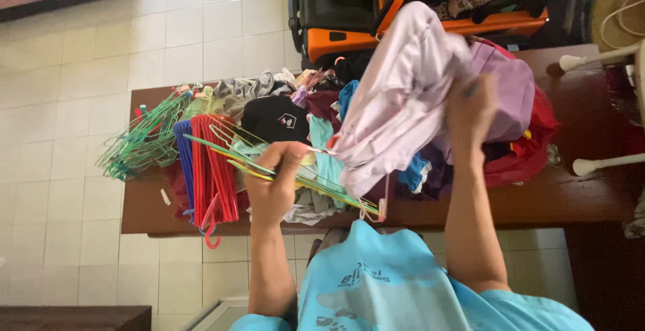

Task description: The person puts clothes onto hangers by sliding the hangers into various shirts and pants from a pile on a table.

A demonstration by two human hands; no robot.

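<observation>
Left hand [275, 186], centre of frame: grip closed around a thin yellow-green wire hanger [295, 178], which runs diagonally from centre left down toward lower centre. Right hand [470, 113], right of centre: grip closed on a bunched pale lilac fabric garment [403, 96], raised above the pile; the hanger's tip meets the garment's lower left edge. Below both hands, a heap of mixed coloured clothes [316, 113] covers the dark brown wooden counter [557, 197]. Left of the left hand lie red plastic hangers [213, 163], blue hangers [183, 153] and a tangle of green wire hangers [144, 139]. Top centre: an open orange suitcase [342, 35] on white floor tiles [67, 69]. Bottom: the person's light blue shirt [383, 284].
</observation>
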